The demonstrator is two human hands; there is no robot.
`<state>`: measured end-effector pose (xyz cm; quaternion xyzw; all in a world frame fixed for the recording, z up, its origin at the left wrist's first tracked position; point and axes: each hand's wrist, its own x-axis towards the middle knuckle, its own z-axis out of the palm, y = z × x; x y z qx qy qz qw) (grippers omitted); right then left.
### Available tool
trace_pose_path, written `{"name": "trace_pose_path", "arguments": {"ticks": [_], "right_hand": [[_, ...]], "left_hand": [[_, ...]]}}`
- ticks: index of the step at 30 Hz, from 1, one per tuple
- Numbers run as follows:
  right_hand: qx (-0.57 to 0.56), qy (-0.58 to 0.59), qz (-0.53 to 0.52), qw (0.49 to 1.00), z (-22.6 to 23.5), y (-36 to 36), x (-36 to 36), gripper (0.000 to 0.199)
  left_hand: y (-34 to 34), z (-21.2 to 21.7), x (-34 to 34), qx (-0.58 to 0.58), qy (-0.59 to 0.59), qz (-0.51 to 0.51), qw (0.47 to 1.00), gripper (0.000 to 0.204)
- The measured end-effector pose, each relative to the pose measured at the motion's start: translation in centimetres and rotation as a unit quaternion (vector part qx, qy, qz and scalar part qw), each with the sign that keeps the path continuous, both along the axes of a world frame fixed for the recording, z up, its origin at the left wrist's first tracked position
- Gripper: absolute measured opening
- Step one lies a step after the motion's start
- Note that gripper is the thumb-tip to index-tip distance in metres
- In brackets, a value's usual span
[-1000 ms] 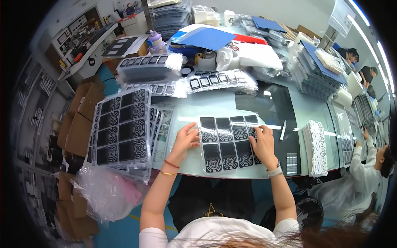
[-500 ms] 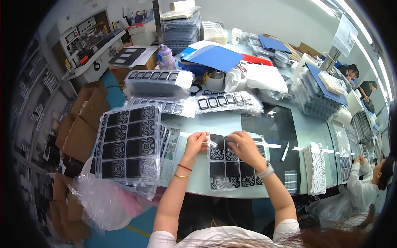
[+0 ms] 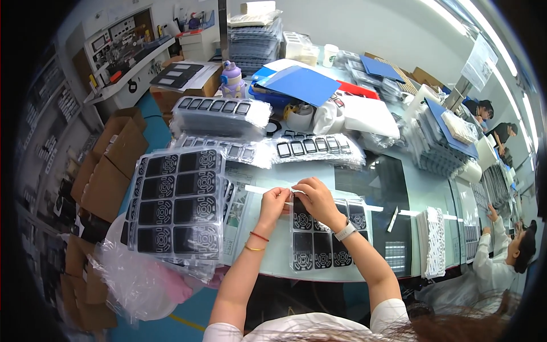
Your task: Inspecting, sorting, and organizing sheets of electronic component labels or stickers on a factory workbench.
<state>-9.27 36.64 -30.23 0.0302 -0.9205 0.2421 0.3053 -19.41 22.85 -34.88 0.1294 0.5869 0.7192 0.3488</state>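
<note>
A clear plastic sheet (image 3: 313, 232) of black keypad panels lies flat on the glass-topped table before me. At its upper left corner, my left hand (image 3: 275, 206) is closed in a pinch on the sheet's edge. My right hand (image 3: 319, 200) reaches over the sheet's top row, its thumb and forefinger pressed together right beside the left fingertips. Whatever sits between those right fingers is too small to make out. To the left rises a stack of similar panel sheets (image 3: 176, 202) in clear plastic.
Bundles of framed pieces (image 3: 313, 147) stand behind my hands. A thin white blade-like tool (image 3: 393, 219) rests on the dark mat (image 3: 373, 185). White strips (image 3: 434, 242) are stacked to the right. A clear bag (image 3: 137, 279) hangs by the table's left edge. Co-workers sit at far right.
My right hand has moved left and up, from over the sheet's top row to its upper left corner, meeting the left hand. The left hand stays at that corner.
</note>
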Motion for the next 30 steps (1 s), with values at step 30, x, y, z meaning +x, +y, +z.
{"name": "trace_pose_path", "arguments": {"ticks": [30], "right_hand": [[0.008, -0.121, 0.015, 0.993, -1.8, -2.9, 13.2, 0.011]], "left_hand": [[-4.1, -0.1, 3.0, -0.319, 0.654, -0.018, 0.686, 0.051]]}}
